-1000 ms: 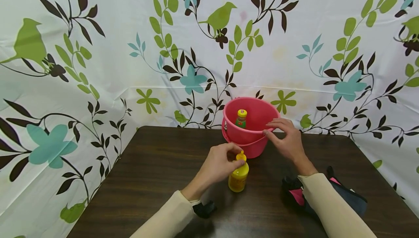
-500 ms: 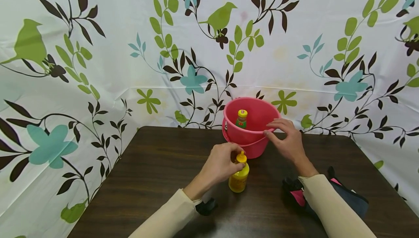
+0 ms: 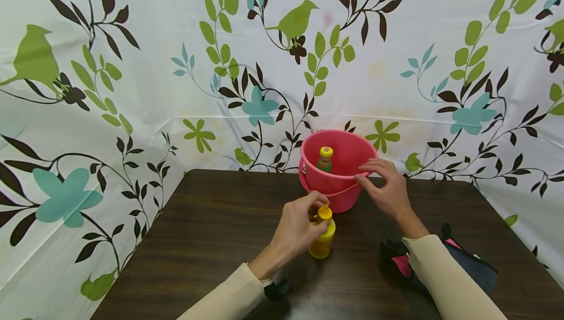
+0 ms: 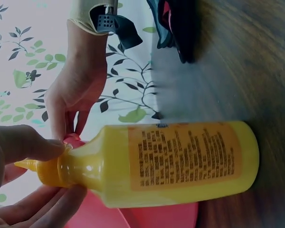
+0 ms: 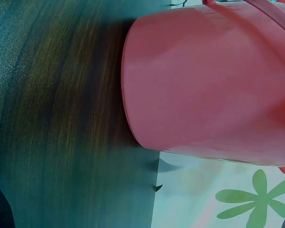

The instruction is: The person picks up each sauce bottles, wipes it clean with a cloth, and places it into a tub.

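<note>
A yellow squeeze bottle (image 3: 320, 247) with a pointed nozzle cap stands on the table in front of the bucket. My left hand (image 3: 296, 224) grips it by the neck; in the left wrist view, thumb and fingers hold opposite sides just below the nozzle, and the bottle's printed orange label (image 4: 185, 156) faces the camera. Behind it is a pink bucket (image 3: 345, 198) with its handle hanging down the front. My right hand (image 3: 387, 189) pinches the bucket's right rim, thumb outside and fingers over the edge. Inside the bucket is a small yellow-capped jar (image 3: 325, 158); its lower part is hidden.
On the right of the dark wooden table (image 3: 220, 212), a dark pouch with pink parts (image 3: 469, 266) lies partly under my right forearm. A white curtain (image 3: 145, 65) printed with leaves and birds hangs behind the table and along its left side.
My left hand and wrist have shifted slightly, with the thumb a little lower on the bottle's neck. Bottle, bucket and right hand stay in place.
</note>
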`<state>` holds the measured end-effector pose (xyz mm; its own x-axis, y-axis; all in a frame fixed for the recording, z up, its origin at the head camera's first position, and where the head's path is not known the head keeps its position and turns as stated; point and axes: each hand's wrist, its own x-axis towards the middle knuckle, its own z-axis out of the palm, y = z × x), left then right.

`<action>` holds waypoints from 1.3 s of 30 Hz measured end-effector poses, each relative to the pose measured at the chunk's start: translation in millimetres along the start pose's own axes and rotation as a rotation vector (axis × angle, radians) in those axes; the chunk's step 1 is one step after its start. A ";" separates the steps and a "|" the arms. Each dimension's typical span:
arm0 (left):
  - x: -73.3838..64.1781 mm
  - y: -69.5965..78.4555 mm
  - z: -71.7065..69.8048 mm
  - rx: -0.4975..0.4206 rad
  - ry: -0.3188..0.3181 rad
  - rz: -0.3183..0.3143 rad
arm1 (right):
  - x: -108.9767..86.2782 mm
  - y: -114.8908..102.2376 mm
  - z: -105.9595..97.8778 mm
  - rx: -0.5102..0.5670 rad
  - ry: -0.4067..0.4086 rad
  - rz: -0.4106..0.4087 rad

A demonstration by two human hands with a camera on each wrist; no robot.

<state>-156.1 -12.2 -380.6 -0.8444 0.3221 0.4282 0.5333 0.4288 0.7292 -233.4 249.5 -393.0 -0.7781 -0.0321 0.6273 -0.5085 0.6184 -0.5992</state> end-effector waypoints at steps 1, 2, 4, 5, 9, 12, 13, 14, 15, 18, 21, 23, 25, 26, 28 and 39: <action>-0.2 0.4 0.2 -0.003 0.003 -0.003 | -0.3 -0.2 0.0 0.002 0.000 0.000; -0.4 1.0 0.3 -0.006 0.004 -0.009 | -0.5 -0.3 0.0 0.004 0.000 -0.002; -0.8 1.7 0.1 -0.013 0.008 -0.021 | -0.8 -0.6 0.1 0.008 -0.001 -0.003; -0.9 1.7 -0.1 -0.017 0.011 -0.028 | -0.9 -0.8 0.0 0.011 -0.003 -0.005; 0.0 3.4 -3.0 -0.036 0.032 -0.045 | -0.7 -1.4 -0.3 0.010 -0.006 -0.010; 3.7 7.5 -8.9 -0.043 0.052 -0.040 | -0.1 -2.1 -0.6 0.009 -0.007 -0.009; 5.7 10.1 -11.7 -0.046 0.060 -0.044 | 0.4 -2.2 -0.6 0.008 -0.009 -0.010; 8.1 12.6 -14.9 -0.047 0.067 -0.047 | 1.0 -2.4 -0.4 0.007 -0.012 -0.009; 10.7 15.5 -18.4 -0.052 0.073 -0.050 | 1.7 -2.5 -0.1 0.006 -0.016 -0.009; 21.2 25.4 -30.0 -0.053 0.085 -0.064 | 3.8 -2.1 1.5 0.005 -0.020 -0.009; 33.3 36.0 -41.9 -0.035 0.078 -0.074 | 5.6 -1.8 3.7 0.005 -0.024 -0.011; 41.7 43.2 -49.0 -0.010 0.067 -0.080 | 6.2 -2.0 4.9 0.005 -0.024 -0.016; 50.1 50.2 -55.2 0.012 0.055 -0.082 | 6.6 -1.7 5.3 0.007 -0.025 -0.019; 54.4 53.6 -57.9 0.020 0.050 -0.082 | 6.6 -1.3 5.3 0.009 -0.024 -0.021; 62.8 60.5 -62.9 0.036 0.042 -0.075 | 6.4 -0.7 4.4 0.010 -0.022 -0.026; 100.3 92.9 -86.1 0.069 0.040 -0.041 | 1.1 2.2 -1.9 0.007 -0.026 0.000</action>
<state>-195.6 -12.8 -224.0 -0.8661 0.2699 0.4208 0.4996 0.4982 0.7086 -234.7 252.4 -392.7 -0.7874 -0.0523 0.6142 -0.5108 0.6132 -0.6026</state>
